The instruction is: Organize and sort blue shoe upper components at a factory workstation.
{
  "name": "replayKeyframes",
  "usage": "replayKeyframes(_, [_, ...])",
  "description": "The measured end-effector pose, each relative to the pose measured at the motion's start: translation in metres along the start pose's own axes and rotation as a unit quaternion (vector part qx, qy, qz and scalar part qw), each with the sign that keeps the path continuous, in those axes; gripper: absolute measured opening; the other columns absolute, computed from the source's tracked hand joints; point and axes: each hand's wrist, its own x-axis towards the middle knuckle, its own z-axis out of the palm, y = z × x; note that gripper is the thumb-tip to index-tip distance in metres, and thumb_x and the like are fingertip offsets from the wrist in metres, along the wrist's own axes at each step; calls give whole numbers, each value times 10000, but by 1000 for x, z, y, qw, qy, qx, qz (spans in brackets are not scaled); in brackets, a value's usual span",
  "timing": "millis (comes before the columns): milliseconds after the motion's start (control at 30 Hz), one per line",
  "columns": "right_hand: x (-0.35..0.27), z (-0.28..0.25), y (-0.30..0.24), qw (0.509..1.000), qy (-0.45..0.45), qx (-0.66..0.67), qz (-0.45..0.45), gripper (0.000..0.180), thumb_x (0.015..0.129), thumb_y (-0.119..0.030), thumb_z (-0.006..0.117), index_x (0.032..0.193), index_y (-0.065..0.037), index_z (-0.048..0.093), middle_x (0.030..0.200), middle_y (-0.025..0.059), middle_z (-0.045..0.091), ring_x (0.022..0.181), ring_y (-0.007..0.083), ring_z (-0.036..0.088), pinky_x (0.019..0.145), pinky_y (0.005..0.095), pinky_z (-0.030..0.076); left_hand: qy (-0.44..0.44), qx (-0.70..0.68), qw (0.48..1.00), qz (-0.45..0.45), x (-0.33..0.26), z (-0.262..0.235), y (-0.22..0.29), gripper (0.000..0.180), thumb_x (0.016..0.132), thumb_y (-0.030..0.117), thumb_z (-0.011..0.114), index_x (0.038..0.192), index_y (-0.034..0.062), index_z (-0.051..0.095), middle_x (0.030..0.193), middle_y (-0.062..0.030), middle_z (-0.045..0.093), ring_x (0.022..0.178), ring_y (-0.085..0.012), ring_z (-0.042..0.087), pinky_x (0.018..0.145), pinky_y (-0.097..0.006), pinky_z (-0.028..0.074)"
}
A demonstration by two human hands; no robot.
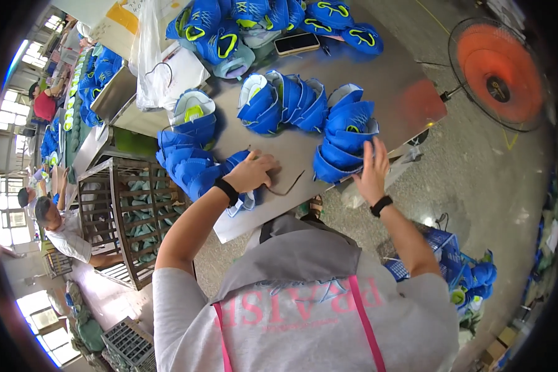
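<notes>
Nested rows of blue shoe uppers with white and yellow-green linings lie on the metal table [291, 152]. My left hand [254, 172] rests with its fingers spread near the table's front, beside the curved left row of uppers [186, 162]. A thin dark cord [296, 181] lies just to its right. My right hand [372, 173] has its fingers stretched out against the near end of the right row of uppers [347, 136]. Between these rows, farther back, sits a middle row of uppers [285, 102], touched by neither hand.
Several blue shoes [226, 28] and a phone [297, 43] occupy the table's far side. An orange fan [499, 71] stands at the right. Below the table, a blue basket [437, 243] stands by more shoes. At left are a slatted rack [130, 204] and a co-worker [65, 232].
</notes>
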Motion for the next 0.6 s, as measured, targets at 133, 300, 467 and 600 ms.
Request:
replayKeyframes(133, [-29,42,42,964,88,180,175,986,611,42,729,1391,-83,137,1324,208,298,1209,341,352,988,421,322,-32,-43,998,26,26,-19,-6,329,659,136,629,944,291,682,1322,-22,421,1276,-262,301,1020,-454,243])
replayKeyframes(300, [-21,43,49,840,-31,478,256,912,697,95,608,1410,-97,71,1207,123,428,1006,204,523,830,317,471,314,-205,798,-472,84,-25,-72,872,699,444,691,1371,124,236,1344,-201,343,1264,-383,281,967,-525,307])
replayKeyframes(467, [16,36,31,797,-60,568,194,995,529,168,385,1440,-133,123,1398,126,128,1322,270,184,1071,358,233,264,-392,774,-422,151,-27,-122,1005,681,787,440,1393,101,256,1267,-282,447,1242,-407,368,1012,-600,136])
replayKeyframes(600, [33,33,53,836,-27,521,171,938,596,121,402,1444,-151,107,1424,101,159,1316,265,216,1061,366,245,108,-227,845,-471,209,-77,-62,723,682,677,563,1252,238,492,1152,-218,542,1099,-373,508,954,-544,261])
